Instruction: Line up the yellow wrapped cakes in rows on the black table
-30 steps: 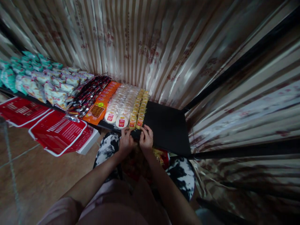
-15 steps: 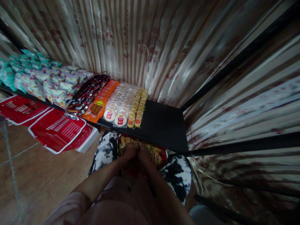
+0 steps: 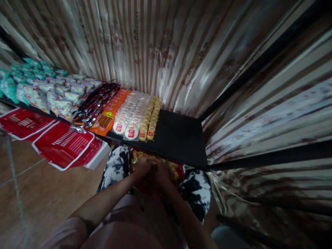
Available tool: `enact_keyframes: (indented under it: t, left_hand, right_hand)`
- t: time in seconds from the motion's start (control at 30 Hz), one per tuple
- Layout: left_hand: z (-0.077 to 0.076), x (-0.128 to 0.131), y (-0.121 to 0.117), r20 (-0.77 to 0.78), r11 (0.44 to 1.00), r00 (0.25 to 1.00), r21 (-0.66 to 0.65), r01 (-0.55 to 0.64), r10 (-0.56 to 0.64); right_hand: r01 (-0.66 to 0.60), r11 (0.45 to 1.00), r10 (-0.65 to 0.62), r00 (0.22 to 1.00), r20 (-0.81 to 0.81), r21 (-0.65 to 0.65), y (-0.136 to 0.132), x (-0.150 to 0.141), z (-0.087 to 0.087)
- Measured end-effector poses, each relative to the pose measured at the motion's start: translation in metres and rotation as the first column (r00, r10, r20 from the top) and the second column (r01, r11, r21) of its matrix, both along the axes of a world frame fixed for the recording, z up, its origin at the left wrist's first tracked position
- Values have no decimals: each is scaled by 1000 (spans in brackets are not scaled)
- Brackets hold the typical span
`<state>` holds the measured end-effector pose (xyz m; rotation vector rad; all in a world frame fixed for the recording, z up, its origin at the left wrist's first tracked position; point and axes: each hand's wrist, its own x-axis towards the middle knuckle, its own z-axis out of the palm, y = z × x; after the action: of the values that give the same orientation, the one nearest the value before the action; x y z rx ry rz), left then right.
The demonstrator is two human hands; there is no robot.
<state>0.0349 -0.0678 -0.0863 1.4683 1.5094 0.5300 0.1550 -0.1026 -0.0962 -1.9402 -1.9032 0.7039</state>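
Observation:
Between the knees, partly under the shelf edge, sits a red container [image 3: 183,170] whose full shape is hidden. Gold-wrapped snack packets [image 3: 171,168] fill it. My left hand [image 3: 144,166] and my right hand [image 3: 160,170] meet over these packets, fingers curled inward and close together. A tiny gold bit shows between them, but what they hold is too dark to make out. Just ahead on the black shelf [image 3: 181,136], two rows of yellow-wrapped snacks [image 3: 150,119] lie beside clear-wrapped round white crackers [image 3: 131,131].
Farther left along the shelf are orange packets [image 3: 105,119], dark shiny packets [image 3: 95,103], white bags [image 3: 62,97] and green bags [image 3: 10,84]. Red baskets [image 3: 67,145] stand below on the left. A striped curtain [image 3: 166,52] hangs behind, with black poles [image 3: 259,160] at the right.
Both hands stay together over the gold packets, with small shifts of the fingers; the right hand has turned slightly. The view has shifted a little, and the shelf goods stay as they were.

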Motion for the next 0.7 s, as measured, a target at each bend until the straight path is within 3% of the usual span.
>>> enact_keyframes:
  t: [0.13,0.23,0.4,0.5,0.6,0.7]
  left_hand:
    - [19,-4,1,-23,993,1000,114,-14,17]
    - [34,-10,3,-73,974,997,225,3,14]
    - [53,-8,6,-83,973,990,194,124,-110]
    - [57,1,6,-10,974,993,196,115,-116]
    - [58,13,9,105,989,994,149,23,-39]
    - [62,29,20,240,998,970,56,-41,27]
  right_hand:
    - [47,996,-39,994,-104,73,1,12,26]
    - [62,997,-54,980,-193,36,5,27,53]
    - [53,998,-37,919,-392,31,18,44,85]
    - [118,993,-96,797,-596,-2,26,49,89]
    - [223,974,-179,652,-737,-40,33,52,85]
    - [277,961,-179,591,-786,-11,42,54,77]
